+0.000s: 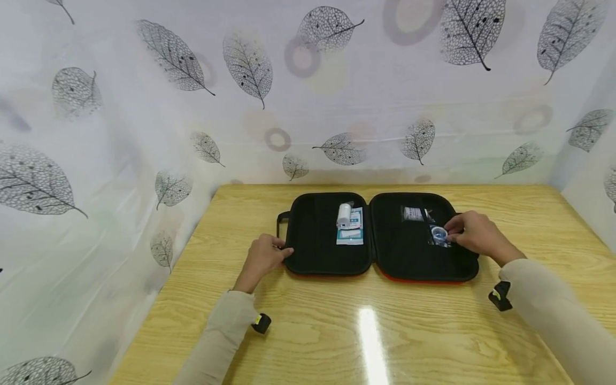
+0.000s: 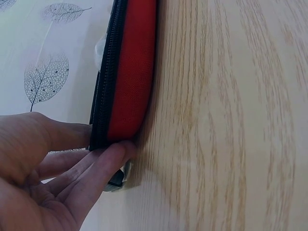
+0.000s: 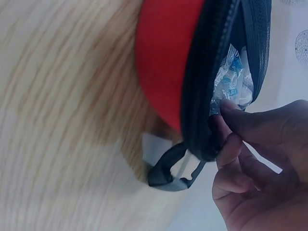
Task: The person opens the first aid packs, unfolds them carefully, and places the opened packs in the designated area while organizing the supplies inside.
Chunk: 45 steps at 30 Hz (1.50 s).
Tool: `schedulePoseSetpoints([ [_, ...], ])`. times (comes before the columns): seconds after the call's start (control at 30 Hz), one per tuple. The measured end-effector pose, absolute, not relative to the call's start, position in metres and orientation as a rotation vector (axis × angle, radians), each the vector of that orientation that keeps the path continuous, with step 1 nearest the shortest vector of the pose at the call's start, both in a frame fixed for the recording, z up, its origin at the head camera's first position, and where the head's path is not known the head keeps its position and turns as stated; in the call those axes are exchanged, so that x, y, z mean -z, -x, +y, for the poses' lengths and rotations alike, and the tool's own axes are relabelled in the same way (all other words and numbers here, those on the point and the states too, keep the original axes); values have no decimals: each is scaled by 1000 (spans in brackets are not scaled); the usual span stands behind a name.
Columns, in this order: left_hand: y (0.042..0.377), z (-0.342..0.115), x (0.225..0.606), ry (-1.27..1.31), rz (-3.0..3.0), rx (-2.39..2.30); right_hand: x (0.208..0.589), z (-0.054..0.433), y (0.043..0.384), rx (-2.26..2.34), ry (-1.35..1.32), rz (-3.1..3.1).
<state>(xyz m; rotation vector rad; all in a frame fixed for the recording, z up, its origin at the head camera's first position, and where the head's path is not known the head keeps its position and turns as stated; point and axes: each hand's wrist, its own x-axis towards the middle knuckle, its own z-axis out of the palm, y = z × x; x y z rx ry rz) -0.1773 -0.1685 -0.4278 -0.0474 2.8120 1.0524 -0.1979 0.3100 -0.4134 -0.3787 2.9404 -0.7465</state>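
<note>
A zippered case [image 1: 327,262], black inside and red outside, lies unfolded on the table. At its near left corner my left hand [image 1: 263,255] grips the rim, thumb on top and fingers against the red side [image 2: 132,72]. Over the right half, my right hand [image 1: 474,233] pinches a small clear bag [image 1: 439,235] with a round, whitish-blue roll inside; the right wrist view has thumb and forefinger at the clear plastic [image 3: 226,86]. Just behind that bag lies another clear packet [image 1: 415,214] with white contents. The left half holds a white roll [image 1: 344,215] and blue-and-white packets [image 1: 349,237].
The wooden table [image 1: 313,326] extends in front of the case and to both sides. A black carry handle [image 1: 280,218] sticks out at the case's left end. Behind stands a leaf-printed curtain [image 1: 356,107].
</note>
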Motion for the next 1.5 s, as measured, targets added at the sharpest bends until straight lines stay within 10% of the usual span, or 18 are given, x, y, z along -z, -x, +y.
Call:
schedulePoseSetpoints([
  [1.5, 178, -170, 428, 49, 2820, -1044, 385, 215, 224, 902, 492, 2892],
])
